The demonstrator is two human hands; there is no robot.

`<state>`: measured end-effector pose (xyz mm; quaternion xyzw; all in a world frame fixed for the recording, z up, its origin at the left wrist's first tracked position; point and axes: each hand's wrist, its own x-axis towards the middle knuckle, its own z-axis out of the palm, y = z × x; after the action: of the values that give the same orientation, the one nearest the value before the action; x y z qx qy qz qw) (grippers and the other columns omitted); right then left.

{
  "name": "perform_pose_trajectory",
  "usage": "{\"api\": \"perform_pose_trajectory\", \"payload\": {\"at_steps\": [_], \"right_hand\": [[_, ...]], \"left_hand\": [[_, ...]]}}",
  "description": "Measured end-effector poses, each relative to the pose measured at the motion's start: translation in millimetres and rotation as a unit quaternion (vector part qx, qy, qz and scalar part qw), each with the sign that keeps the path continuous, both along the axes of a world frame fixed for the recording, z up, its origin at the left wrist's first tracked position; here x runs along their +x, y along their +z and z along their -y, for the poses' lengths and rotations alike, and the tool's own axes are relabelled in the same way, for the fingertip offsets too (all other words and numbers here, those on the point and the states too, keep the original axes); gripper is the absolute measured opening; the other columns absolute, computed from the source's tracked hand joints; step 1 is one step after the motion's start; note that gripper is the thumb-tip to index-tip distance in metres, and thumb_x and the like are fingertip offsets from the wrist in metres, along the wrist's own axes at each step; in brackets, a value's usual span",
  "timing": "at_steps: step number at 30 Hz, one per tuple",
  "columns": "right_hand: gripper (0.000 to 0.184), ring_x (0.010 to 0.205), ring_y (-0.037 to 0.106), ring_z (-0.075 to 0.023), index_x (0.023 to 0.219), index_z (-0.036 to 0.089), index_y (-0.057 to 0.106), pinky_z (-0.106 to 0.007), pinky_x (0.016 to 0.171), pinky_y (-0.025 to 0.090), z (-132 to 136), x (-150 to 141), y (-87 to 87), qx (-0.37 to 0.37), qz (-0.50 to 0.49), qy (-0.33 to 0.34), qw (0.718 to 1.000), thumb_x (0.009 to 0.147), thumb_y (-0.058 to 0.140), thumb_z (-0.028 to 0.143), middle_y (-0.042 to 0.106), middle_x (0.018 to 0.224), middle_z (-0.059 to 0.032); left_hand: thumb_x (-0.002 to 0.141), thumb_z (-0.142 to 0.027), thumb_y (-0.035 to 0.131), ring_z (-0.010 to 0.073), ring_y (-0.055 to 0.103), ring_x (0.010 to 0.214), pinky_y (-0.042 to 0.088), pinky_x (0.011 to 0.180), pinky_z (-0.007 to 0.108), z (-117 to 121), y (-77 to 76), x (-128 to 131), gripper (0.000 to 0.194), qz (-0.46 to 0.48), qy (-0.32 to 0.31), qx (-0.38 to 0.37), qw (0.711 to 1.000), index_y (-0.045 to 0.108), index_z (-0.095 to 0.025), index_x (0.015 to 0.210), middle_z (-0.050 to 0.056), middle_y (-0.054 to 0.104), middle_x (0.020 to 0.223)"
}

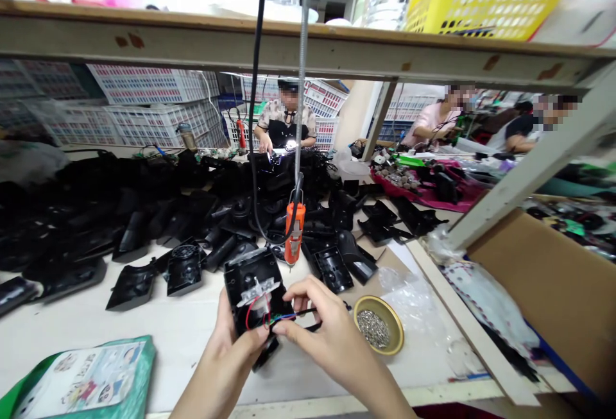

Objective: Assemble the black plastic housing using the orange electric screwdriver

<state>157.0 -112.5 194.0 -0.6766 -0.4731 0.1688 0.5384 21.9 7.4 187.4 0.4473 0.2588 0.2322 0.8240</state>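
Head view: hands (pixel 328 324) grasp hollow black housing (pixel 241 273), wires (pixel 289 316) (red ones looping).

Left hand (pixel 230 341) and right hand (pixel 330 328) were bare, fingers (pixel 308 287) slender; left forearm (pixel 205 385) and right forearm (pixel 373 371) uncovered where visible.

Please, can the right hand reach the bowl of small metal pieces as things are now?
Probably yes: the bowl stands close beside the right hand, open at the top, and the way looks mostly free. That hand seems busy with wires, though.
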Motion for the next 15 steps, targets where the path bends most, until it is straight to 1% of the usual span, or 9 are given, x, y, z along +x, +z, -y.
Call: {"api": "perform_pose_trajectory", "payload": {"at_steps": [2, 4, 6, 7, 9, 10, 11, 13, 15], "right_hand": [[0.015, 0.088, 0.059, -0.0143, 0.103, 0.024, 0.064, -0.023, 0.077, 0.044, 5.3, 2.8, -3.2, 0.012, -0.041, 0.010, 0.999, 0.094, 0.072, 0.015, 0.062, 0.095, 0.0037], [0.004, 0.087, 0.061, -0.0145, 0.102, 0.024, 0.067, -0.023, 0.075, 0.045, 9.7, 4.1, -7.3, 0.031, -0.083, 0.023, 0.996, 0.099, 0.066, 0.022, 0.064, 0.094, 0.0025], [0.007, 0.087, 0.061, -0.0151, 0.100, 0.024, 0.070, -0.023, 0.075, 0.046, 11.3, 3.9, -9.4, 0.052, -0.103, 0.035, 0.993, 0.101, 0.064, 0.027, 0.065, 0.091, 0.0012], [0.008, 0.085, 0.061, -0.0149, 0.099, 0.023, 0.070, -0.023, 0.075, 0.046, 10.7, 3.4, -9.5, 0.064, -0.094, 0.032, 0.993, 0.101, 0.063, 0.027, 0.064, 0.089, 0.0010], [0.011, 0.080, 0.059, -0.0142, 0.096, 0.022, 0.067, -0.023, 0.072, 0.045, 6.6, 1.8, -8.7, 0.083, -0.031, -0.005, 0.996, 0.103, 0.059, 0.025, 0.061, 0.087, 0.0007], [0.013, 0.078, 0.059, -0.0142, 0.096, 0.021, 0.065, -0.023, 0.070, 0.044, 3.3, 0.7, -8.6, 0.090, 0.025, -0.036, 0.995, 0.104, 0.055, 0.023, 0.061, 0.086, 0.0003], [0.015, 0.077, 0.058, -0.0144, 0.097, 0.021, 0.064, -0.023, 0.068, 0.044, -0.5, -0.9, -9.1, 0.093, 0.086, -0.066, 0.990, 0.105, 0.051, 0.021, 0.060, 0.086, -0.0002], [0.019, 0.075, 0.060, -0.0157, 0.099, 0.019, 0.061, -0.025, 0.068, 0.045, -9.0, -5.6, -12.9, 0.094, 0.192, -0.115, 0.970, 0.107, 0.044, 0.017, 0.061, 0.085, -0.0019], [0.021, 0.073, 0.062, -0.0175, 0.101, 0.016, 0.060, -0.027, 0.067, 0.046, -16.9, -12.7, -19.9, 0.095, 0.253, -0.147, 0.951, 0.107, 0.040, 0.013, 0.061, 0.084, -0.0040]], "left_hand": [[0.078, -0.032, 0.083, 0.0282, 0.062, 0.126, 0.057, 0.100, 0.036, 0.2, 4.6, -0.4, 0.090, -0.007, 0.030, -0.025, 0.999, 0.033, -0.037, 0.153, 0.006, 0.066, 0.136], [0.078, -0.031, 0.083, 0.0276, 0.065, 0.123, 0.059, 0.096, 0.035, -0.6, 9.1, -1.4, 0.089, -0.010, 0.046, -0.026, 0.999, 0.034, -0.038, 0.152, 0.005, 0.068, 0.134], [0.076, -0.032, 0.084, 0.0290, 0.064, 0.123, 0.057, 0.100, 0.039, -1.3, 10.5, -2.1, 0.091, -0.017, 0.055, -0.014, 0.998, 0.035, -0.039, 0.152, 0.004, 0.068, 0.133], [0.075, -0.034, 0.085, 0.0300, 0.062, 0.126, 0.054, 0.105, 0.041, -1.2, 9.4, -2.1, 0.092, -0.021, 0.060, 0.001, 0.998, 0.036, -0.039, 0.152, 0.004, 0.066, 0.136], [0.074, -0.038, 0.086, 0.0317, 0.052, 0.137, 0.041, 0.118, 0.045, 0.0, 3.9, -0.7, 0.094, -0.028, 0.072, 0.046, 0.996, 0.035, -0.040, 0.153, 0.004, 0.060, 0.144], [0.074, -0.041, 0.086, 0.0321, 0.048, 0.140, 0.035, 0.121, 0.046, 1.1, 0.1, 0.6, 0.095, -0.032, 0.073, 0.068, 0.994, 0.033, -0.040, 0.153, 0.004, 0.057, 0.146], [0.075, -0.043, 0.085, 0.0325, 0.046, 0.142, 0.031, 0.122, 0.046, 2.4, -3.7, 2.2, 0.096, -0.035, 0.073, 0.085, 0.993, 0.031, -0.040, 0.153, 0.004, 0.056, 0.147], [0.074, -0.046, 0.084, 0.0332, 0.048, 0.139, 0.030, 0.121, 0.048, 5.5, -9.4, 6.1, 0.096, -0.040, 0.078, 0.108, 0.990, 0.029, -0.039, 0.153, 0.006, 0.056, 0.144], [0.075, -0.046, 0.083, 0.0327, 0.051, 0.135, 0.031, 0.120, 0.049, 9.0, -10.5, 10.2, 0.096, -0.038, 0.101, 0.126, 0.986, 0.028, -0.038, 0.153, 0.007, 0.057, 0.140]]}}
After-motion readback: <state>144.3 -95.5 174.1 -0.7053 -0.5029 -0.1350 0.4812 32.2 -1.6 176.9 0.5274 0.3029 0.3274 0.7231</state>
